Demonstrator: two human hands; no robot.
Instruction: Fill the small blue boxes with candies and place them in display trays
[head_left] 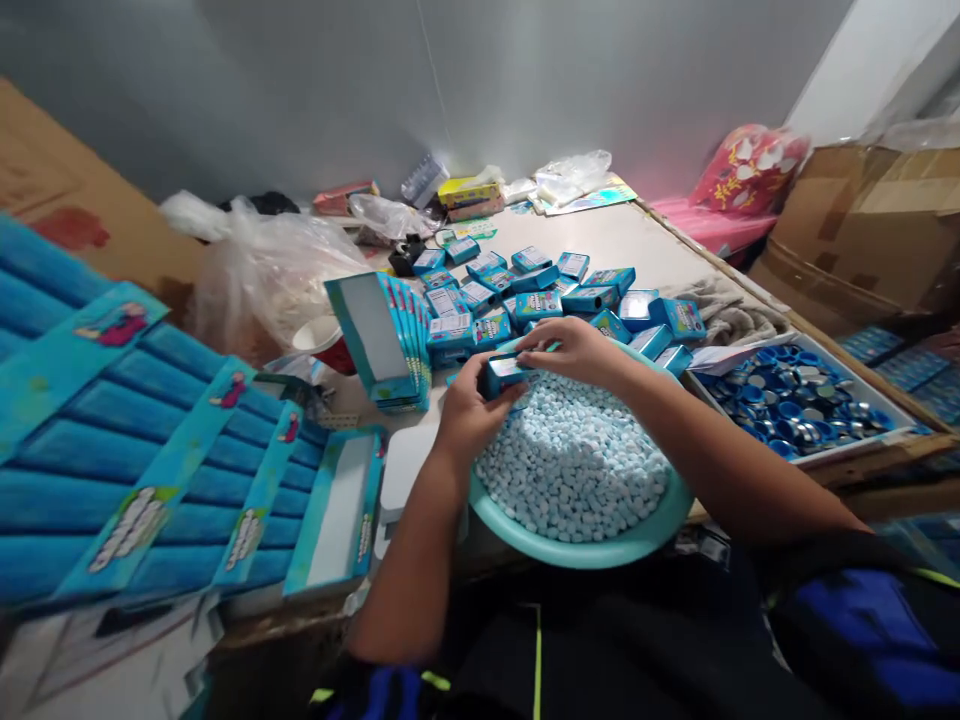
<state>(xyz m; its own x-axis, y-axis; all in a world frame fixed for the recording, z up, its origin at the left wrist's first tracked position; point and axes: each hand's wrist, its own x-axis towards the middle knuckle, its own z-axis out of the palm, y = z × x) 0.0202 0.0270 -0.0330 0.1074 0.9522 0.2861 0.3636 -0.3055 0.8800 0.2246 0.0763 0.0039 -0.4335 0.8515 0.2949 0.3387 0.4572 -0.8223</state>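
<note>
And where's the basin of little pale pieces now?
In the head view, the turquoise basin sits just right of center, with the left hand and right hand at its far side and small blue boxes scattered beyond.

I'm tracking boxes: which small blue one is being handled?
The small blue box in the left hand, with the right hand against it; the other small boxes lie grouped on the table.

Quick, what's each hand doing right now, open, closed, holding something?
Left hand: closed, holding a small blue box.
Right hand: fingers bent at the box's edge; whether they grip anything cannot be told.
</note>
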